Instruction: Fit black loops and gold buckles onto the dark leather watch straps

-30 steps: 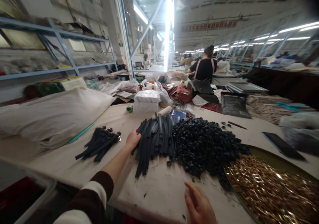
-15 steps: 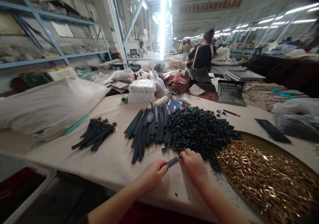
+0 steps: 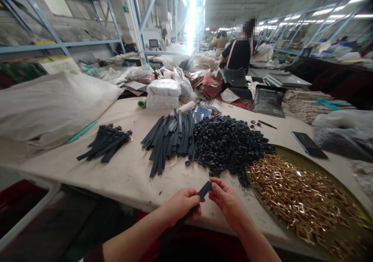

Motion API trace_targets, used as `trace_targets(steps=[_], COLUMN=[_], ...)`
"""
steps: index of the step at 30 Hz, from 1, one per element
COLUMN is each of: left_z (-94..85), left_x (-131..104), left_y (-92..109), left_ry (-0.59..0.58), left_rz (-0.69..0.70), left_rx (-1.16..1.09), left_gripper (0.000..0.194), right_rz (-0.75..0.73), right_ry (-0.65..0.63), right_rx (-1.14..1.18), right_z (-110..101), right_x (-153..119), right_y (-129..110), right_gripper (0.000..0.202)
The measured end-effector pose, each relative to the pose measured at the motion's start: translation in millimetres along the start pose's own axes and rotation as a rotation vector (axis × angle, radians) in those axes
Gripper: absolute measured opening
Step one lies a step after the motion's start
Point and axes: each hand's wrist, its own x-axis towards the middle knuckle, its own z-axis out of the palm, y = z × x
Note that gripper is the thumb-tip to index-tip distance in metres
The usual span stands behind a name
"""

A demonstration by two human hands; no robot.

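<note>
A dark strap is pinched in my left hand, its long end trailing down toward my lap. The fingertips of my right hand close on the strap's upper end. Beyond my hands lie a pile of dark flat straps and, touching it on the right, a heap of small black loops. A round tray at the right holds many gold-coloured metal buckles. Further left is a small bunch of straps with metal fittings.
A phone and a thin dark tool lie at the right. White wrapped packs and plastic bags stand at the back. A large white sack covers the left side. A person in black is in the background.
The view has tilted down slightly. More of the strap now shows, running below my left hand. My right hand's fingers have shifted to its upper end.
</note>
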Motion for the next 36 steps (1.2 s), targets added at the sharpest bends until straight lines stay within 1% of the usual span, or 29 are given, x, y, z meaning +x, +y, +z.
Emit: trace_targets(steps=[2,4,6,8,10,12,15,18,21,22,24,26,27,28,29,31,32,33,34,35,36], left_z=[3.4,4.6,4.4,3.7,3.1,2.9,4.2,8.5,14.5,16.1,18.2,19.0,19.4,19.8,20.2,20.2,19.5,18.3,16.7,15.2,14.1], left_x=[0.2,-0.2,-1.6,-3.8,-5.9,-7.0,-6.1,-2.8,-0.8,-1.2,-3.8,-7.2,-8.4,-8.9,-8.7,-6.1,-4.1,-2.0,0.3,2.5,4.7], left_y=[0.7,1.8,3.3,5.0,6.9,8.9,10.5,8.3,4.0,3.1,2.9,4.3,5.1,5.7,5.9,5.0,4.0,3.0,1.9,0.9,-0.1], left_ry=[0.000,0.043,0.117,0.163,0.154,0.119,0.048,0.008,0.011,0.000,-0.071,-0.150,-0.160,-0.147,-0.120,-0.064,-0.053,-0.049,-0.044,-0.037,-0.034], left_rz=[0.025,0.125,0.248,0.318,0.324,0.322,0.301,0.288,0.355,0.356,0.292,0.215,0.219,0.255,0.300,0.368,0.379,0.374,0.361,0.347,0.331], left_rx=[0.098,0.305,0.580,0.809,0.934,0.989,0.989,0.949,0.840,0.780,0.645,0.542,0.512,0.493,0.476,0.437,0.424,0.420,0.419,0.414,0.399], left_gripper=[0.024,0.026,0.028,0.029,0.029,0.030,0.030,0.029,0.029,0.029,0.030,0.032,0.034,0.036,0.038,0.042,0.044,0.046,0.045,0.043,0.039], right_rz=[0.065,0.084,0.037,-0.050,-0.121,-0.144,-0.122,-0.099,-0.089,-0.093,-0.121,-0.160,-0.175,-0.180,-0.174,-0.152,-0.161,-0.192,-0.250,-0.335,-0.422], right_ry=[-0.041,-0.071,-0.071,-0.066,-0.081,-0.106,-0.170,-0.202,-0.167,-0.159,-0.126,-0.059,-0.029,-0.017,-0.032,-0.117,-0.146,-0.138,-0.091,0.003,0.128], right_rx=[0.069,0.056,-0.032,-0.146,-0.230,-0.280,-0.327,-0.288,-0.246,-0.247,-0.258,-0.251,-0.235,-0.214,-0.193,-0.185,-0.209,-0.267,-0.368,-0.511,-0.718], right_z=[0.0,-1.1,-2.7,-4.2,-6.1,-8.8,-12.5,-12.7,-11.8,-12.3,-14.0,-14.6,-13.7,-12.0,-10.1,-8.7,-11.1,-16.5,-25.0,-36.4,-49.7], right_x=[-5.3,-9.7,-13.0,-14.9,-15.6,-16.3,-20.1,-25.1,-27.1,-27.1,-26.9,-27.1,-27.3,-27.5,-27.6,-26.7,-25.7,-24.3,-22.6,-20.5,-18.2], right_y=[2.8,5.1,7.2,9.4,11.4,13.1,15.6,17.8,15.0,12.3,5.9,1.8,1.9,3.6,6.5,12.0,12.3,9.6,3.4,-6.3,-18.8], right_gripper=[0.037,0.033,0.031,0.030,0.029,0.028,0.026,0.024,0.027,0.027,0.027,0.027,0.028,0.028,0.029,0.032,0.034,0.036,0.036,0.035,0.031])
